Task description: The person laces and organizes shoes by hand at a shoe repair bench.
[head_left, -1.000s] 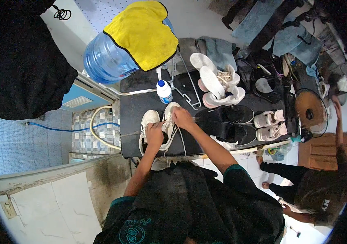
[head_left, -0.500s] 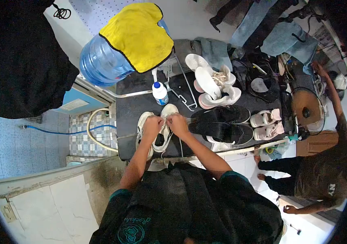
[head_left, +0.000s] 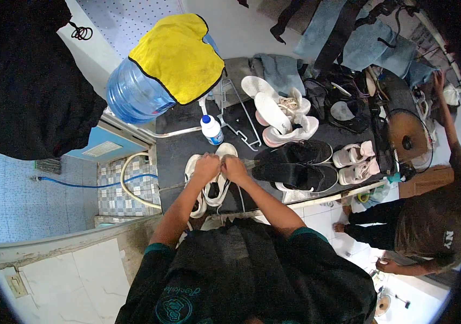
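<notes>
A pair of white sneakers stands on the dark worktop in front of me, the right sneaker [head_left: 218,192] and the left sneaker [head_left: 191,163] side by side. My left hand [head_left: 207,167] and my right hand [head_left: 233,168] are closed close together over the lacing of the right sneaker. They appear to pinch its shoelace, most of which my fingers hide. Just beyond the toes is a white bottle [head_left: 212,131] with a blue cap. Beside my right hand lies a pair of black shoes [head_left: 295,171], soles partly up.
A blue water jug [head_left: 133,92] under a yellow cloth [head_left: 179,59] stands at the back left. White slippers and sneakers [head_left: 295,127], pale pink shoes [head_left: 357,162] and a fan [head_left: 407,140] line the right. Another person [head_left: 422,229] stands at far right, one arm raised.
My hands have drawn slightly closer together over the right sneaker, fingers more tightly curled. The whole view has shifted a little. The other person's raised arm has moved slightly.
</notes>
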The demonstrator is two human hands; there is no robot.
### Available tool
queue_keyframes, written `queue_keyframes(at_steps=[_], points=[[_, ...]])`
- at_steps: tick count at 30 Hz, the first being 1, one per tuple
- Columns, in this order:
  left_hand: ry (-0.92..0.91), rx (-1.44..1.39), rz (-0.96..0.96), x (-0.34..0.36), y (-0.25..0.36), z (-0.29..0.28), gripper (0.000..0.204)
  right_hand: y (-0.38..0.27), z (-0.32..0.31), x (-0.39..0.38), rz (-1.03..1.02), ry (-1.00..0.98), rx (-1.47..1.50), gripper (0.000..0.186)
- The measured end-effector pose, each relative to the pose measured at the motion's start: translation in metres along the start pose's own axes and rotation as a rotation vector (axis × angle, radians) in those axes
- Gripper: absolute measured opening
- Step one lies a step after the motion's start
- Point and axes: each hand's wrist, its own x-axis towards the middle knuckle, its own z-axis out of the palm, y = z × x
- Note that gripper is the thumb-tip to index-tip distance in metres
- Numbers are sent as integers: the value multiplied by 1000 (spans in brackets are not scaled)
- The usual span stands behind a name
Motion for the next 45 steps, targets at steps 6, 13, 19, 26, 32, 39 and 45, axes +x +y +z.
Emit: queue_keyframes(at_steps=[6,13,19,26,32,39,45], points=[[64,-75,90,-1,-13,3,19,-1,-15,9,143,-110,391,10],[-71,-590,69,4,-15,-16,19,36,3,16,144,-116,749,18],[-76,-837,30,-3,-18,-6,14,24,-36,10,108,-408,419,18],[-41,-862,-4,-13,-22,8,6,12,-32,-19,45,-123,103,8],[-82,-757,-75,-10,-15,-5,9,25,-10,-21,348,-112,750,7],[230,-260,329,-2,-20,-14,12,13,-26,-34,41,38,-82,11],[87,-506,-98,10,-6,5,14,51,4,-24,429,98,1144,10]])
